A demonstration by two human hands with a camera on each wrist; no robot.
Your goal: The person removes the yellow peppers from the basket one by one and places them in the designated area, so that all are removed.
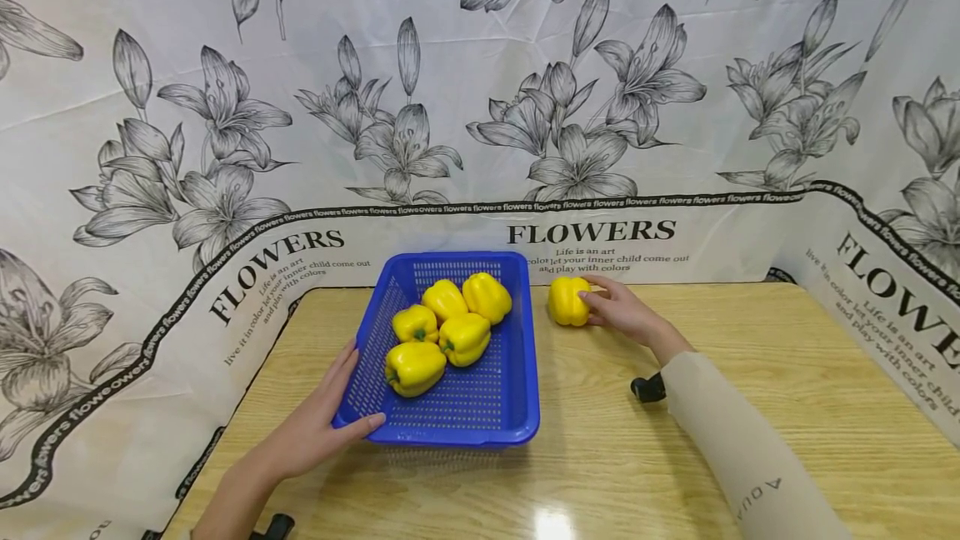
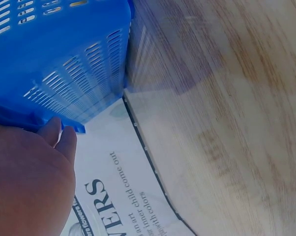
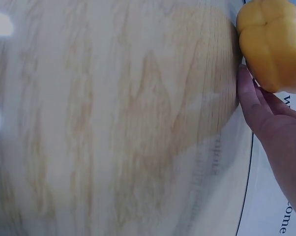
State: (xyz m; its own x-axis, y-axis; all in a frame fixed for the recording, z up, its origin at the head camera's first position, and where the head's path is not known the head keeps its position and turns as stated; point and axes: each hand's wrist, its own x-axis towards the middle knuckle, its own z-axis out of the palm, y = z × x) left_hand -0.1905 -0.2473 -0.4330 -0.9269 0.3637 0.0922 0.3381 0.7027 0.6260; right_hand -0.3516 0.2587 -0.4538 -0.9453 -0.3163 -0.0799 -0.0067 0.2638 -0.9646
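In the head view a blue plastic basket (image 1: pixel 534 365) stands on the table near the back wall, with several yellow bell peppers (image 1: pixel 415 368) inside. My left hand (image 1: pixel 318 427) grips its near left corner, thumb on the front rim and fingers along the left side. To the right of the basket, my right hand (image 1: pixel 626 312) holds another yellow bell pepper (image 1: pixel 567 301) between thumb and fingers. The right wrist view has this pepper (image 3: pixel 273 46) at the upper right with fingers against its lower side. Whether it touches the table I cannot tell.
The wood-grain table (image 1: pixel 795 382) is glossy. A white cloth (image 1: pixel 420 240) with flower prints and lettering hangs behind it and along both sides. Black straps or devices sit at both wrists, one (image 1: pixel 648 388) beside the right cuff.
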